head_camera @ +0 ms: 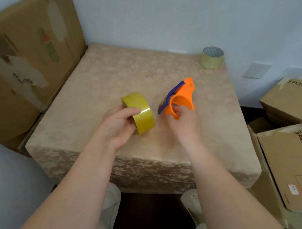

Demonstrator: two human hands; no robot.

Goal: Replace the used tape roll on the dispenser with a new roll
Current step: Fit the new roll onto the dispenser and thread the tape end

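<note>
My left hand (119, 123) grips a full roll of yellowish clear tape (139, 111), held tilted above the middle of the table. My right hand (183, 123) holds an orange tape dispenser (183, 98) with a dark blue blade arm, fingers hooked through its round opening. The roll and the dispenser are apart, a short gap between them. A thin, nearly used roll (212, 57) with a grey patterned core stands at the table's far right corner.
The table (113, 71) wears a beige patterned cloth and stands against a pale wall. Large cardboard boxes (30, 54) lean at the left. More cardboard boxes (289, 143) are stacked at the right, close to the table edge.
</note>
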